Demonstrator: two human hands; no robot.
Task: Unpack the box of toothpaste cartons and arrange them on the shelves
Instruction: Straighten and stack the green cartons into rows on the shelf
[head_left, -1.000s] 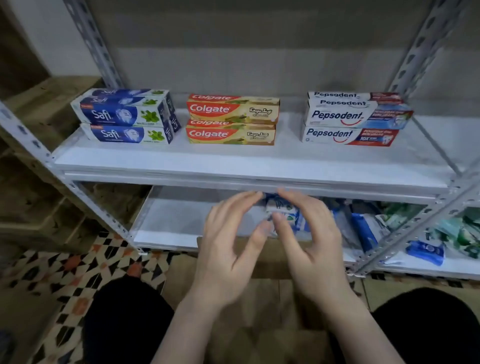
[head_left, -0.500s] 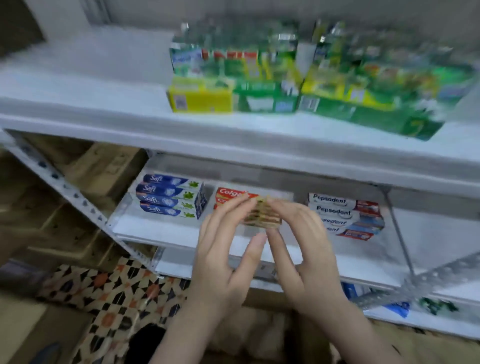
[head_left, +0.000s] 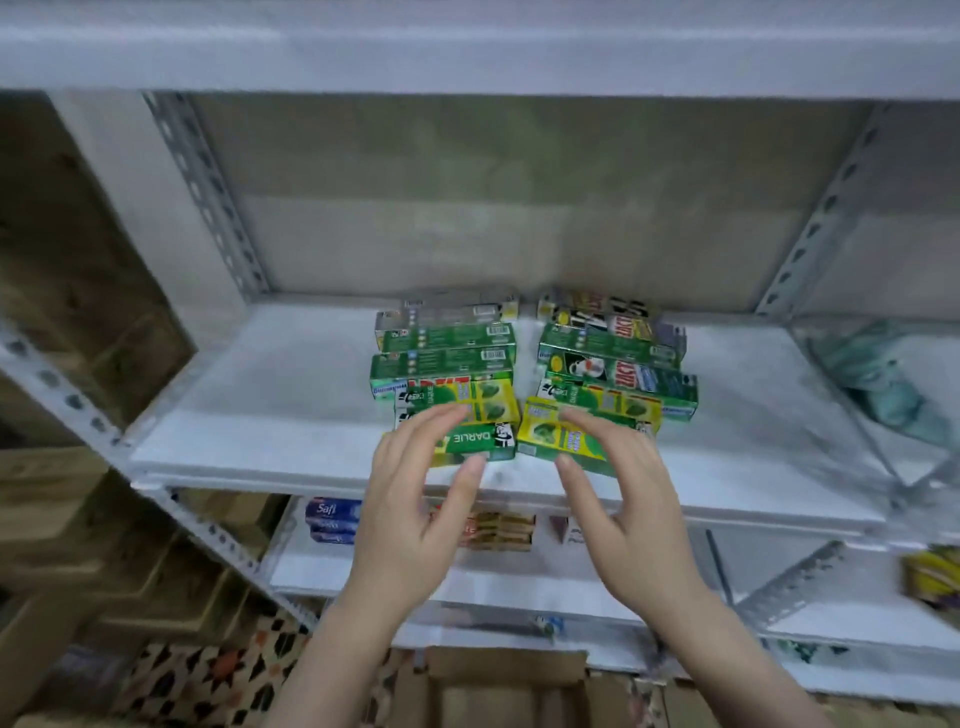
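Observation:
Two stacks of green and yellow Darlie toothpaste cartons lie on the white upper shelf (head_left: 260, 447): the left stack (head_left: 447, 364) and the right stack (head_left: 618, 374). My left hand (head_left: 415, 509) is raised in front of the front left Darlie carton (head_left: 480, 441), fingers spread and loosely curved, holding nothing. My right hand (head_left: 628, 504) is raised the same way in front of the front right yellow carton (head_left: 550, 434). Whether the fingertips touch the cartons I cannot tell. An open cardboard box (head_left: 504, 675) stands below, between my forearms.
On the shelf below lie blue Safi cartons (head_left: 332, 514) and Colgate cartons (head_left: 501, 530). Grey perforated uprights (head_left: 208, 192) frame the shelving. Pale green packets (head_left: 878, 374) sit at the right on the neighbouring shelf. Patterned floor tiles (head_left: 208, 680) show at the bottom left.
The view has swung up from the lower shelves to the Darlie shelf. My hands, held close together before, have risen and moved apart in front of the two front cartons.

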